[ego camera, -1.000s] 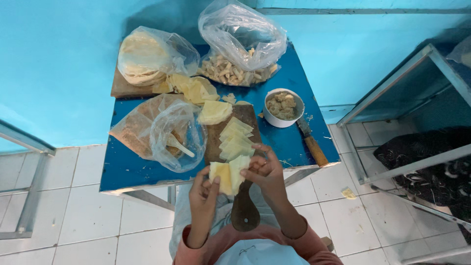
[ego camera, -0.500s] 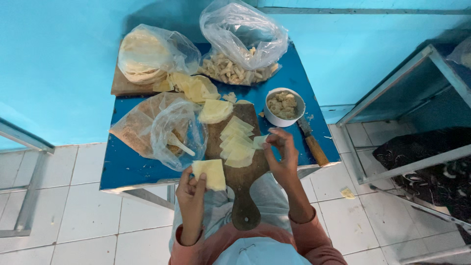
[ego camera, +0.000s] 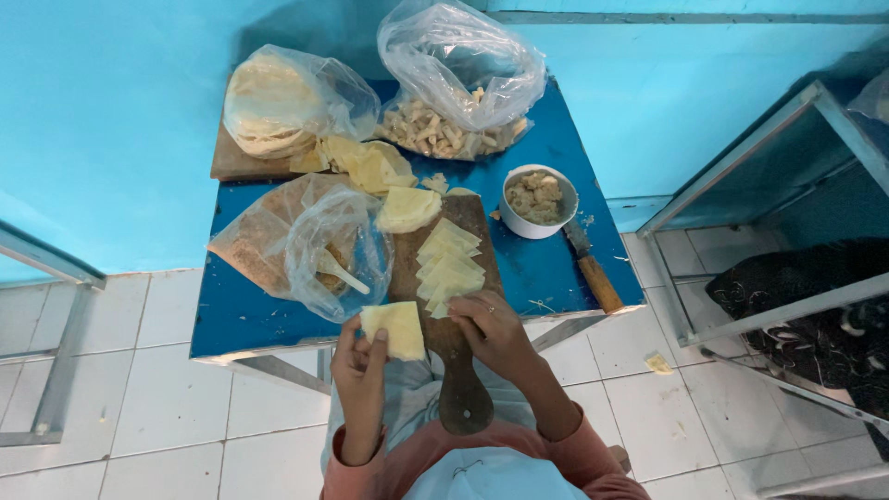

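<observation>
Blue tabletop [ego camera: 546,268] with food things.
On it lie a cutting board [ego camera: 460,278], plastic bags [ego camera: 463,83], a white bowl [ego camera: 537,202] and a knife [ego camera: 593,268].

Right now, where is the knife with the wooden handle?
In the head view, the knife lies on the blue table near its right edge, just below the white bowl.

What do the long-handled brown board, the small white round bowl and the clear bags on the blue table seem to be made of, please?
The long-handled brown board looks like dark, matt wood, worn smooth. The small white round bowl seems glazed ceramic or enamel, its rim evenly white; the look leaves it open. The clear bags are thin glossy plastic film, crinkled and see-through. The blue table looks painted, with scuffs.
</observation>
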A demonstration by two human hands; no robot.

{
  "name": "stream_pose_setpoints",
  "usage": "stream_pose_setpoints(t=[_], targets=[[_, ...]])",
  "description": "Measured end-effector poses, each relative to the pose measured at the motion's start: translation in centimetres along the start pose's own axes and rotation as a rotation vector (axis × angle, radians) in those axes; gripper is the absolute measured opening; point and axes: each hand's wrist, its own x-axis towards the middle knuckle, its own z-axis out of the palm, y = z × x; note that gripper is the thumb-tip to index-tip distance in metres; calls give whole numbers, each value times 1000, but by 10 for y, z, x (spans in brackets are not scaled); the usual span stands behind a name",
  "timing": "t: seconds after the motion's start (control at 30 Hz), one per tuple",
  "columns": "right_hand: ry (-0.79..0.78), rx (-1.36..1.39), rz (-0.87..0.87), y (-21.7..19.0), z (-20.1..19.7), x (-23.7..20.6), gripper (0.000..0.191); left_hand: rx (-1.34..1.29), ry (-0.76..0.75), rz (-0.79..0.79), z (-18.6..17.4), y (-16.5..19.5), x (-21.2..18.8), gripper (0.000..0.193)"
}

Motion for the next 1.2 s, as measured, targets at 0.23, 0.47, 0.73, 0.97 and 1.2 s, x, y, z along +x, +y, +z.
stream_pose_setpoints(t=[0.23, 0.47, 0.73, 0.97, 1.2], targets=[[-50, 104, 37, -5, 2, -3, 33, 19, -29, -3, 0, 2, -2, 33], [128, 285, 199, -3, -7, -17, 36, -86, -90, -68, 11, 2, -10, 38], [146, 563, 335, -26, 17, -40, 43, 252, -183, 2, 41, 13, -30, 36], [259, 646, 475, -21, 28, -46, 38, 293, -206, 185, 50, 30, -36, 32], [223, 972, 650, -15, 21, -40, 54, 192, -145, 69, 50, 21, -32, 33]])
